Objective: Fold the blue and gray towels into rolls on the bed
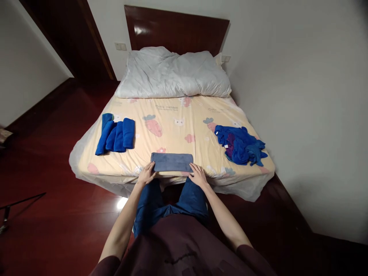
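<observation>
- The grey cloth (171, 162) lies flat on the bed (172, 130), near the front edge, in the middle. It is folded into a long, narrow shape, its long side along this edge.
- The left hand (147, 173) touches the left end of the grey cloth, at the near corner. The fingers are stretched, not clenched; if the thumb pinches the cloth, I cannot tell.
- The right hand (198, 174) touches the other end in a similar way, with its fingers spread over the near corner. Also here I cannot tell if it pinches.
- The blue rolls (119, 135) lie on the left side of the bed, close together, side by side. A darker cloth (106, 119) shows partly behind them, at the far left.
- The pile (242, 145) lies on the right side of the bed. It is of blue cloths, crumpled, with a purple piece (230, 144) among them and small white labels.
- The sheet (169, 134) is pale yellow, printed with carrots and rabbits.
- The white quilt (178, 74) lies across the far end, before the dark headboard (176, 28).
- The person wears blue trousers (184, 203) and a dark shirt (178, 245). The floor (66, 161) is dark red.
</observation>
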`<state>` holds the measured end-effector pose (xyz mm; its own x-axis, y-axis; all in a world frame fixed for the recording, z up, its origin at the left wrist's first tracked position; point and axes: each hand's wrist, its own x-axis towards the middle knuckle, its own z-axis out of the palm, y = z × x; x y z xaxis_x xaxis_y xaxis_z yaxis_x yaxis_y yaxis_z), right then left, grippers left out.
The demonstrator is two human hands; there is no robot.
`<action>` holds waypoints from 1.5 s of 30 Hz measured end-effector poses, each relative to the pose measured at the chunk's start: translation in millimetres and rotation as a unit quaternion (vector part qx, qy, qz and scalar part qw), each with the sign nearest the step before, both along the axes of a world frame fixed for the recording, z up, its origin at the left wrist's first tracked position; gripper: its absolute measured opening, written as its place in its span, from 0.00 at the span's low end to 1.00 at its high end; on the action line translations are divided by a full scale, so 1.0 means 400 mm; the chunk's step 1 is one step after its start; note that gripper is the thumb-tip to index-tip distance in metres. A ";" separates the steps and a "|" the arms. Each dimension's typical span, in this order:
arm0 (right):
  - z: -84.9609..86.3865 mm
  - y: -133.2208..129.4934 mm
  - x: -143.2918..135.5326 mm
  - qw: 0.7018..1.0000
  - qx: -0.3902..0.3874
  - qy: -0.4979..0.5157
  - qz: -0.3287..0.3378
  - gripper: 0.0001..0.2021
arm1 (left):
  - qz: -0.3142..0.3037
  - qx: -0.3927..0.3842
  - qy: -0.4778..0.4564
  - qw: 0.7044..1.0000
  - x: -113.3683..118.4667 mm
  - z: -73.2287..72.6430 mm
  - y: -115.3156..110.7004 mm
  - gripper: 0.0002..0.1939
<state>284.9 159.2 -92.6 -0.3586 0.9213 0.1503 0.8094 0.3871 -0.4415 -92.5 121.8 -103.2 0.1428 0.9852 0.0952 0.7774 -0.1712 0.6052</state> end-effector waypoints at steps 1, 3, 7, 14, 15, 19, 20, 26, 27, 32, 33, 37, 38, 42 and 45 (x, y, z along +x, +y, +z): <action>-0.004 0.005 -0.001 1.000 -0.001 0.002 -0.004 0.30 | -0.003 -0.004 0.011 1.000 -0.001 0.000 0.003 0.34; -0.011 0.019 -0.006 1.000 -0.002 0.006 -0.014 0.29 | 0.001 -0.006 0.032 0.999 0.001 0.003 0.010 0.36; -0.019 0.042 -0.018 0.999 0.010 0.012 -0.031 0.30 | 0.014 0.007 0.052 0.999 0.010 0.017 0.021 0.33; -0.003 0.020 0.028 1.000 0.009 -0.007 0.005 0.28 | -0.020 0.015 0.069 0.997 -0.035 0.042 0.012 0.29; -0.003 0.016 0.038 1.000 0.004 -0.008 0.018 0.27 | -0.027 0.014 0.069 0.997 -0.043 0.042 0.008 0.29; -0.030 0.020 0.060 0.998 -0.018 0.057 0.015 0.25 | -0.019 0.006 0.029 0.999 -0.054 0.026 0.006 0.24; -0.041 0.027 0.059 0.996 -0.025 0.086 0.002 0.23 | -0.001 0.003 0.007 1.000 -0.053 0.019 0.009 0.23; -0.093 0.071 0.044 0.964 -0.104 0.225 -0.093 0.12 | 0.148 -0.023 -0.120 0.981 -0.040 -0.030 0.049 0.20; -0.096 0.074 0.043 0.960 -0.114 0.235 -0.100 0.13 | 0.158 -0.027 -0.128 0.979 -0.040 -0.037 0.054 0.20; -0.096 0.083 0.038 0.950 -0.133 0.257 -0.121 0.18 | 0.177 -0.028 -0.133 0.975 -0.043 -0.055 0.071 0.23; -0.095 0.086 0.037 0.949 -0.132 0.258 -0.125 0.19 | 0.178 -0.029 -0.133 0.975 -0.044 -0.056 0.073 0.24; -0.093 0.095 0.035 0.950 -0.126 0.254 -0.130 0.21 | 0.186 -0.031 -0.133 0.973 -0.045 -0.052 0.081 0.26; -0.092 0.097 0.035 0.951 -0.124 0.253 -0.131 0.21 | 0.188 -0.031 -0.133 0.973 -0.045 -0.050 0.083 0.26; -0.090 0.101 0.035 0.950 -0.127 0.249 -0.136 0.21 | 0.186 -0.036 -0.138 0.972 -0.046 -0.039 0.092 0.25; -0.088 0.103 0.034 0.949 -0.133 0.251 -0.138 0.19 | 0.191 -0.051 -0.159 0.967 -0.044 -0.026 0.096 0.25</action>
